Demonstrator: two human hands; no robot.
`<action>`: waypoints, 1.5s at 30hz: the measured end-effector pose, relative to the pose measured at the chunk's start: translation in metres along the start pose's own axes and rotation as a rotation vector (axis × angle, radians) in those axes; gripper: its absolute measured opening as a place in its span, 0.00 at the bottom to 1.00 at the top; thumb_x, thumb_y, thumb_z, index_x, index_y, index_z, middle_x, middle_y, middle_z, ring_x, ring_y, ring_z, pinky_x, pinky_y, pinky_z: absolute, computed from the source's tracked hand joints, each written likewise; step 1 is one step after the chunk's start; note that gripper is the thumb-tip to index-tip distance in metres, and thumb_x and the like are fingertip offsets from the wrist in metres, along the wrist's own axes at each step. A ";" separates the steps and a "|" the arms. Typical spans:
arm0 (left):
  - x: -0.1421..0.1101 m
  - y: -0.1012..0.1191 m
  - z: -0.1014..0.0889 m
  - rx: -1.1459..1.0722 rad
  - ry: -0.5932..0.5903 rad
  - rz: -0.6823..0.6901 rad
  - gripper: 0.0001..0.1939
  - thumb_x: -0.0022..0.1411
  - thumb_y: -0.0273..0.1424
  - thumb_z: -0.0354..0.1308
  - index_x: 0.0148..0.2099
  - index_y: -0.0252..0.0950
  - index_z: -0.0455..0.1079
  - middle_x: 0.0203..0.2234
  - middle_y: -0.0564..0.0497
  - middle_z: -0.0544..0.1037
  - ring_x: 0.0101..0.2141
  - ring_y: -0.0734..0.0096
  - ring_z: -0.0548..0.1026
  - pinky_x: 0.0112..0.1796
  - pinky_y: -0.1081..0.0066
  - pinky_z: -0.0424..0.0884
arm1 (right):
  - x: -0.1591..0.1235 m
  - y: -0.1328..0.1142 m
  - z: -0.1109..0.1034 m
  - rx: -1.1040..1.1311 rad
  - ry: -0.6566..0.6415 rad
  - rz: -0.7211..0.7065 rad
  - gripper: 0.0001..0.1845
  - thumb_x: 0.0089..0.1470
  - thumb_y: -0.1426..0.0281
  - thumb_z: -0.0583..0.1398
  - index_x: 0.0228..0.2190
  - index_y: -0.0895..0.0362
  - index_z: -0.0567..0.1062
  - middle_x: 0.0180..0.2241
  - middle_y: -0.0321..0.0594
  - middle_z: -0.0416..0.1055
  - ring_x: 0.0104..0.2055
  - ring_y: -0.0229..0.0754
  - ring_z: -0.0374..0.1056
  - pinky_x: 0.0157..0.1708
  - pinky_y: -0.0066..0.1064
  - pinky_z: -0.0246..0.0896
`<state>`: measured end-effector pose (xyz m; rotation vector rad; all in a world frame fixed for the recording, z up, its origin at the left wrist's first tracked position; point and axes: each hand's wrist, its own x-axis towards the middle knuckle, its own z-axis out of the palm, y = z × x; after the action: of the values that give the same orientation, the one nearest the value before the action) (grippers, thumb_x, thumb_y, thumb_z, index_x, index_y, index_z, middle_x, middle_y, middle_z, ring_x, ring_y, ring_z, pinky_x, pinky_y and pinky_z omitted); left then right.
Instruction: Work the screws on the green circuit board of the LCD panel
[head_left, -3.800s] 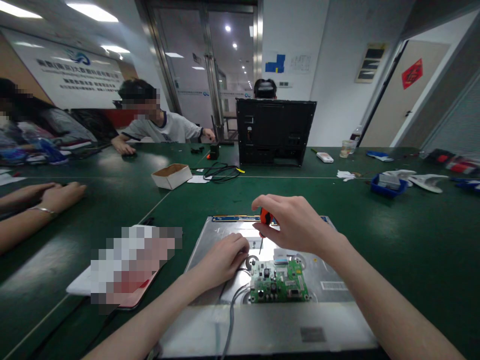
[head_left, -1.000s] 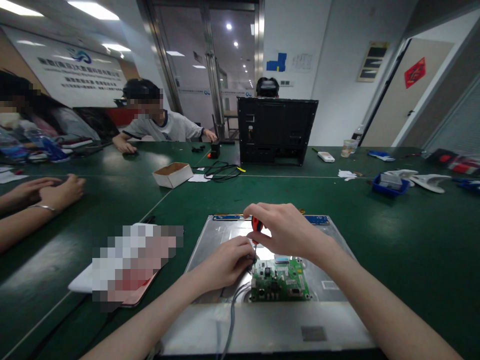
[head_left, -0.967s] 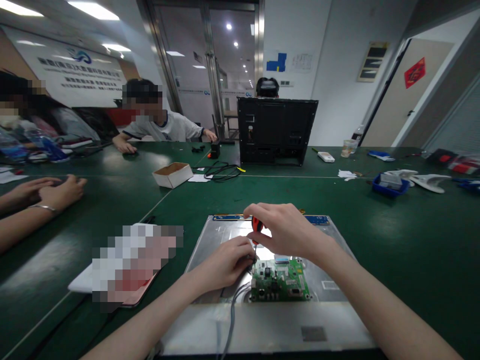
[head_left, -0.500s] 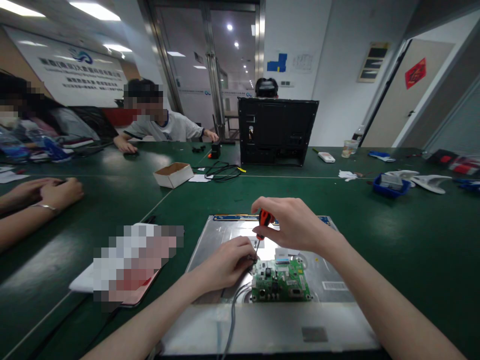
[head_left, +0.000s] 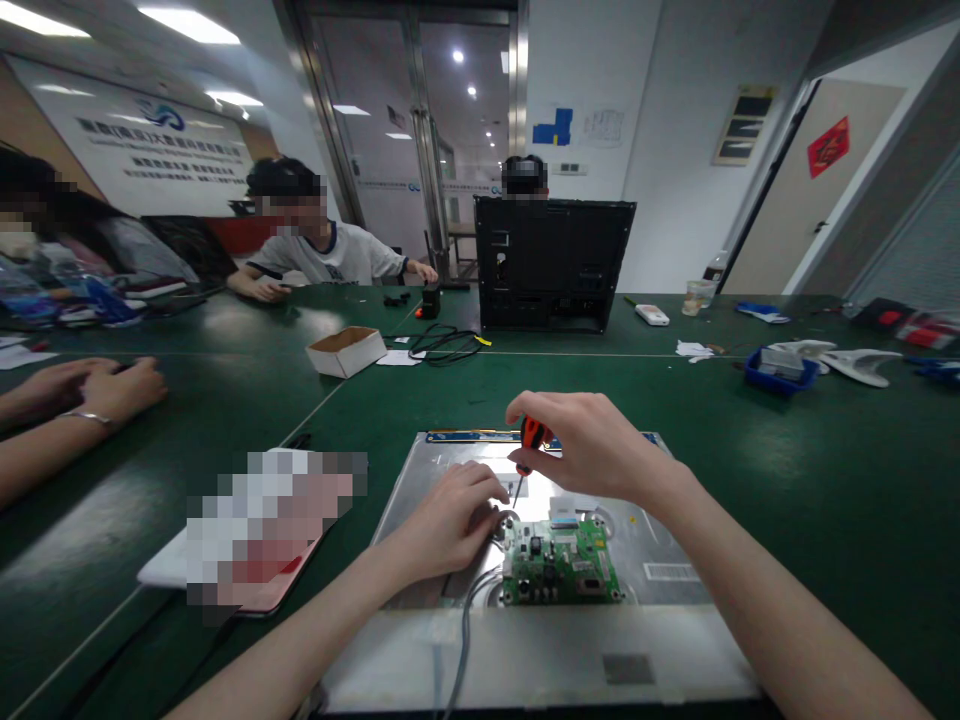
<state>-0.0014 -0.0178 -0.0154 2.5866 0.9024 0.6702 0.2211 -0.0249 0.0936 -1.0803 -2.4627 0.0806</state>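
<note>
A grey metal monitor back panel [head_left: 660, 535] lies flat on the green table in front of me. A small green circuit board [head_left: 561, 572] sits on it, with grey cables [head_left: 461, 620] running toward me. My right hand [head_left: 592, 445] is closed around a screwdriver with a red and black handle [head_left: 531, 435], its tip pointing down at the panel just left of the board. My left hand [head_left: 454, 518] rests on the panel beside the tip, fingers curled and pinched near the board's top left corner; what they hold is too small to see.
A black computer case [head_left: 551, 262] stands across the table, a person behind it. A cardboard box [head_left: 345, 350] and black cable [head_left: 442, 343] lie mid-table. A blue tray [head_left: 776, 368] and white parts sit at right. Another person's hands [head_left: 90, 388] rest at left. A blurred flat item [head_left: 262, 530] lies near my left arm.
My right hand lifted the screwdriver slightly and moved a little to the right. My left hand shifted a bit left on the panel.
</note>
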 end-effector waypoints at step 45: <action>-0.043 0.062 0.018 -0.175 -0.050 -0.293 0.09 0.63 0.20 0.53 0.35 0.37 0.72 0.33 0.50 0.78 0.35 0.64 0.76 0.35 0.71 0.66 | -0.015 -0.007 -0.040 -0.067 0.099 -0.019 0.11 0.59 0.69 0.66 0.42 0.55 0.71 0.35 0.36 0.77 0.31 0.37 0.69 0.29 0.28 0.50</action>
<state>0.0084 -0.0945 -0.0174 2.2483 1.1240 0.5707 0.2424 -0.0449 0.1259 -1.0621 -2.4021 -0.0601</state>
